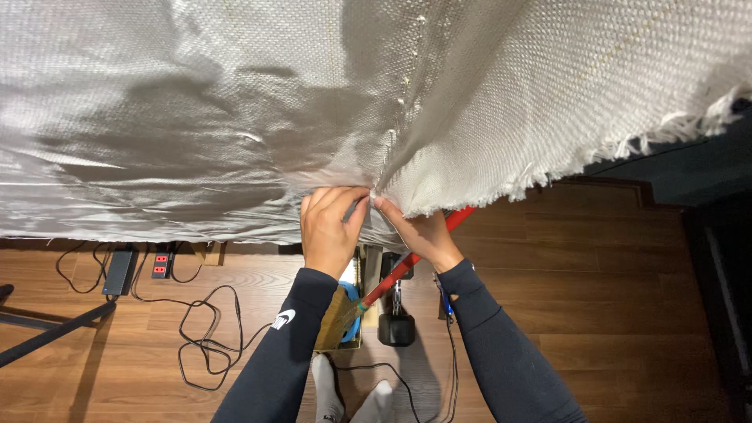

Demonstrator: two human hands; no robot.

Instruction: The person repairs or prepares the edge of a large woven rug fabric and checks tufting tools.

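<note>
1. Woven white fabric (235,102) fills the upper half of the head view and lies closest to the camera. It is a coarse, shiny cloth, creased in places, with a frayed, fringed edge (650,137) running along its lower right side.
2. Just below the middle of the fabric's lower edge, the person's left hand (329,231) grips the cloth. Its fingers are curled tight and pinch a fold of the weave between thumb and fingertips.
3. Touching that same fold from the right, the right hand (419,235) also pinches the fabric, fingers closed on the cloth. The two hands meet fingertip to fingertip at one spot on the edge.
4. Both forearms wear dark long sleeves (501,352) that run down from the fabric's edge to the bottom of the view.
5. Beneath the fabric, under the right hand, a red handle (407,262) slants downward to a broom head (341,321) with straw-coloured bristles.
6. Beside the broom head, a black dumbbell (396,327) rests on the wooden floor (611,298).
7. Below the fabric's left portion, a black power strip with red switches (161,264) and a black power adapter (120,270) lie on the floor, with black cables (207,337) looping away from them.
8. Farthest below the fabric, two feet in white socks (348,399) show between the sleeves.
</note>
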